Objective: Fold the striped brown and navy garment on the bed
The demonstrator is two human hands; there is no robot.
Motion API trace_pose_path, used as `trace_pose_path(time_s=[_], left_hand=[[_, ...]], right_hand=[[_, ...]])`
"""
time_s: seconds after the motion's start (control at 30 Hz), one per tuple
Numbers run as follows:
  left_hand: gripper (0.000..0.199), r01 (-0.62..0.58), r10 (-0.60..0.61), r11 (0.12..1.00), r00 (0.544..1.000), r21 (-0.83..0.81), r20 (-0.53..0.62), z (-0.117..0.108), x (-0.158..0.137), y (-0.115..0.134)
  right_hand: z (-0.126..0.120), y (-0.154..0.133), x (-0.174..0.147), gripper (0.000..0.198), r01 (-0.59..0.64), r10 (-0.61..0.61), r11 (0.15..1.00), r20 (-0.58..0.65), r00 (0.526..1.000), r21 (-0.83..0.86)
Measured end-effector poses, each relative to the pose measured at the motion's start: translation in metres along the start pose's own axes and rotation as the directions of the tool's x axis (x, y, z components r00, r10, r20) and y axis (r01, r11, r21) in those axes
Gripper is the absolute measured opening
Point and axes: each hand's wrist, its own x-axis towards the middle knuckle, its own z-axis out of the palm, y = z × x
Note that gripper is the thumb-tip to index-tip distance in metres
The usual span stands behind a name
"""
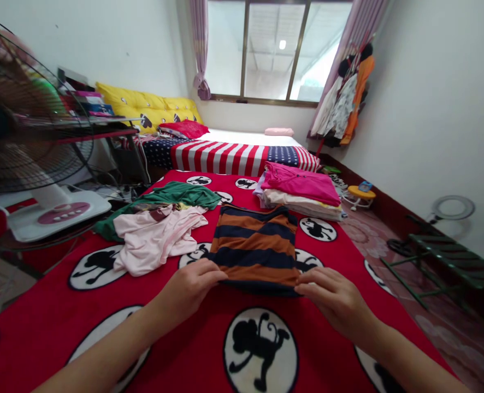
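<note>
A navy and brown striped shirt, folded into a rough rectangle, lies on the red blanket in front of me. My left hand pinches its near left corner between thumb and fingers. At the near right corner, my right hand grips the edge in the same way. The near edge stretches between both hands, slightly raised. Left of the shirt lie a crumpled pale pink garment and a green garment. Beyond it on the right is a stack of folded clothes with a bright pink shirt on top.
An electric fan stands at the left by a desk. A bed with a striped and starred cover is under the window. On the right are a green rack-like bench, a ring light and a small yellow stool.
</note>
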Motion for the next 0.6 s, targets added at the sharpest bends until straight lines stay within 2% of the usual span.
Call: trace_pose_path(time_s=[0.1,0.2,0.27,0.33,0.4,0.5,0.57,0.6], left_hand=[[0.034,-0.041,0.041,0.999,0.998,0.004,-0.040,-0.021,0.002,0.004],[0.034,-0.081,0.081,0.996,0.996,0.022,-0.022,-0.034,0.003,0.014],[0.034,-0.081,0.081,0.997,0.996,0.014,0.026,-0.036,0.000,0.021],[0.034,-0.051,0.055,0.998,0.989,-0.032,0.134,-0.033,-0.005,0.028],[0.031,0.016,0.019,0.993,0.953,-0.115,0.301,-0.029,-0.011,0.033],[0.020,0.156,-0.023,0.962,0.866,-0.226,0.500,-0.027,-0.012,0.036],[0.010,0.239,-0.066,0.932,0.852,-0.272,0.520,-0.028,-0.001,0.030],[0.011,0.274,-0.106,0.919,0.864,-0.284,0.492,-0.027,0.007,0.023]], right_hand=[[-0.025,-0.003,0.001,0.025,0.005,-0.007,0.999,-0.060,0.998,-0.038],[-0.041,-0.010,0.000,0.023,0.028,-0.030,0.999,-0.039,0.999,-0.035],[-0.043,-0.019,-0.003,0.021,0.015,-0.015,1.000,0.016,1.000,-0.003],[-0.041,-0.030,-0.006,0.021,-0.017,0.010,0.999,0.138,0.990,0.052],[-0.038,-0.043,-0.008,0.021,-0.081,0.044,0.992,0.324,0.945,0.101],[-0.034,-0.059,-0.005,0.019,-0.217,0.113,0.968,0.557,0.823,0.123],[-0.032,-0.065,0.004,0.015,-0.304,0.177,0.945,0.588,0.789,0.124],[-0.030,-0.067,0.011,0.012,-0.335,0.204,0.933,0.572,0.795,0.132]])
